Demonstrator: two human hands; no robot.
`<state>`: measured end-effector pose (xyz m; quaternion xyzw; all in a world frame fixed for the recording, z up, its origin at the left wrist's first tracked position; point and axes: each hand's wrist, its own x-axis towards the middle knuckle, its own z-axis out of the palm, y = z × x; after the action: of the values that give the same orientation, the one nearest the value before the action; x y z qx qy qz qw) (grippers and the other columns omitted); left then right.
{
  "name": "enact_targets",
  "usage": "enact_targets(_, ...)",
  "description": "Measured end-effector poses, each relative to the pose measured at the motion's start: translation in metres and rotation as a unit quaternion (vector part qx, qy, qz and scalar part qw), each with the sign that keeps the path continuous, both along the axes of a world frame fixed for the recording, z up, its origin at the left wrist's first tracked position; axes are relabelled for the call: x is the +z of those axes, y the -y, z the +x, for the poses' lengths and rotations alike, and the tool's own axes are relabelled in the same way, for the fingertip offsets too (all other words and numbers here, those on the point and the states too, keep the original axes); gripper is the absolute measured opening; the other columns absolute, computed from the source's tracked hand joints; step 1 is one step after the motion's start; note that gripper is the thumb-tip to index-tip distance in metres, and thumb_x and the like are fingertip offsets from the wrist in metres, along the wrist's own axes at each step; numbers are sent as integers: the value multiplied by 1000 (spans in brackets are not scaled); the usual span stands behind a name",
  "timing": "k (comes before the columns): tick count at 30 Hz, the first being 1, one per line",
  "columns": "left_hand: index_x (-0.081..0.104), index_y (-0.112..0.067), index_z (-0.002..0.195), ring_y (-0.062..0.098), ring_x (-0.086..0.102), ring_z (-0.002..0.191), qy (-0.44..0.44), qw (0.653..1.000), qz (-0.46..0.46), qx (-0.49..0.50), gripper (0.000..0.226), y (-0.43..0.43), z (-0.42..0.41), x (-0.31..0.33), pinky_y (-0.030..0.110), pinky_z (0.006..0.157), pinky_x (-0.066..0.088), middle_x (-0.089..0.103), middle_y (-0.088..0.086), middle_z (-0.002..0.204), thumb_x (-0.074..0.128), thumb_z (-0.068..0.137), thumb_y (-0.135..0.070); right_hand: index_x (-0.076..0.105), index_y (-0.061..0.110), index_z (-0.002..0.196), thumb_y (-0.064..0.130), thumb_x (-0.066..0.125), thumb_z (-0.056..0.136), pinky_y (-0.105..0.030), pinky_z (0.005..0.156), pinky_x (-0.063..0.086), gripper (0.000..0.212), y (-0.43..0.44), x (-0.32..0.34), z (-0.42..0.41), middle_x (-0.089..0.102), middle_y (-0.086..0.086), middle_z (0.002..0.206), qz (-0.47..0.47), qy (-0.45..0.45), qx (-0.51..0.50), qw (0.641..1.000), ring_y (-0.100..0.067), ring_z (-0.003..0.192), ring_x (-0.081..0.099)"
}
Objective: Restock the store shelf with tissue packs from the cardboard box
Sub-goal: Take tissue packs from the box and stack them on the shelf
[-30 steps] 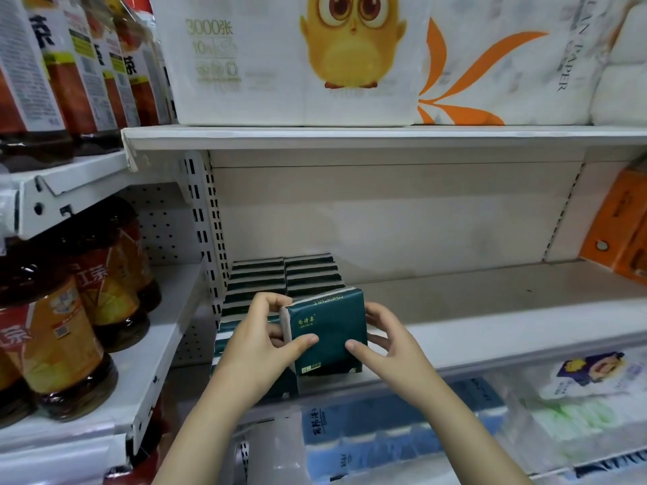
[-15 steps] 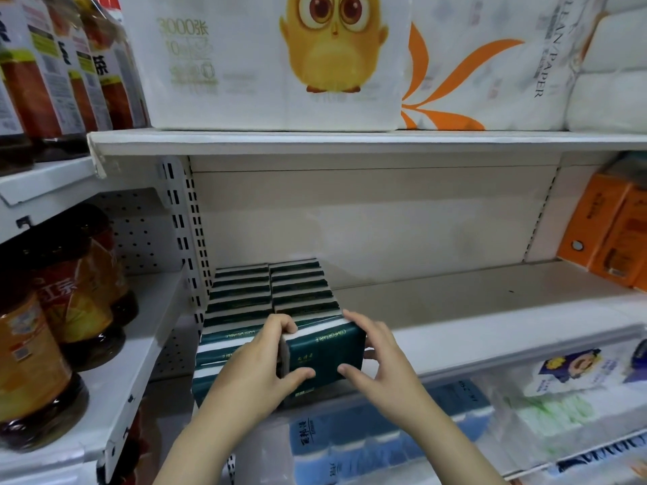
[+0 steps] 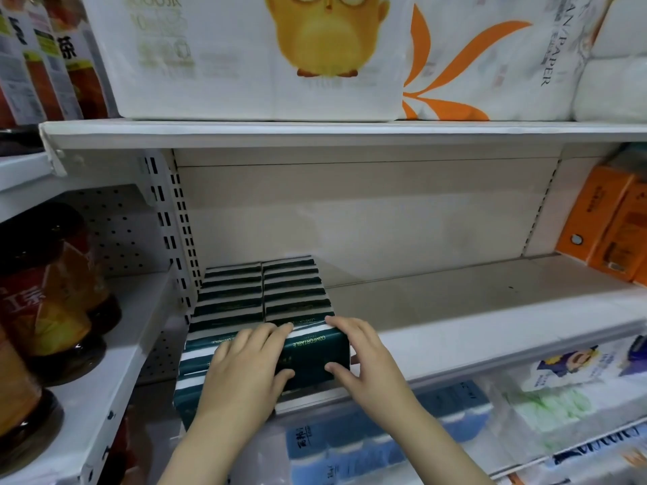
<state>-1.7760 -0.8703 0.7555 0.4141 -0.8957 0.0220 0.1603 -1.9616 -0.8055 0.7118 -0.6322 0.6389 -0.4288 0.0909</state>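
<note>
A dark green tissue pack [image 3: 315, 355] stands at the front of the right-hand row of like packs [image 3: 294, 288] on the middle shelf [image 3: 455, 330]. My left hand [image 3: 245, 369] holds its left side, fingers over the top edge and thumb on the front face. My right hand [image 3: 364, 358] holds its right side the same way. A second row of green packs [image 3: 227, 295] runs along the left, partly hidden by my left hand. The cardboard box is out of view.
Orange boxes [image 3: 609, 222] stand at the shelf's right end. Large white tissue bundles [image 3: 245, 54] fill the shelf above. Dark drink bottles [image 3: 45, 292] line the left bay. Wrapped blue and white tissue packs [image 3: 385, 432] lie on the shelf below.
Both hands have lowered the green pack from mid-air onto the shelf and pushed it back against the front of the right row. My view has moved closer.
</note>
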Motion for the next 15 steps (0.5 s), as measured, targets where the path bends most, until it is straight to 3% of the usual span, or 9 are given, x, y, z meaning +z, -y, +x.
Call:
enact_targets(3,67,-25,115,16,68,92,-8,999,-35,5,77,11,0,-10,36,72,55,69,-11,105,93,45,-44,39,46,136,14,68,87,-18,94,46,65,6,0,-1,39,23,132,-1,-6,1,1000,6,119,43)
enact_targets(8,71,-23,109,18,69,90,21,999,-36,8,78,11,-1,-16,37,69,56,70,-9,104,95,38,-44,39,46,137,14,69,87,-20,96,46,66,6,-6,-3,36,22,138,8,-17,4,1000,8,122,40)
enact_targets(10,73,-21,107,20,69,92,34,999,-32,6,79,9,-1,-16,38,71,56,71,-7,105,96,36,-44,34,52,136,16,69,88,-19,95,46,69,4,-10,-2,26,30,141,17,-26,7,999,13,119,39)
enact_targets(13,73,-17,110,21,69,96,55,998,-26,12,85,4,-1,-16,39,75,56,70,-3,111,96,33,-45,30,54,136,19,68,90,-12,91,45,69,-1,-16,1,14,34,149,42,-28,3,999,-9,115,49)
enact_targets(15,52,-14,138,25,54,126,76,997,-1,11,90,-5,-3,-10,43,98,46,51,-1,142,87,61,-47,31,49,141,21,67,91,-1,89,36,68,-3,-19,3,7,33,154,55,-32,-1,998,-9,123,44)
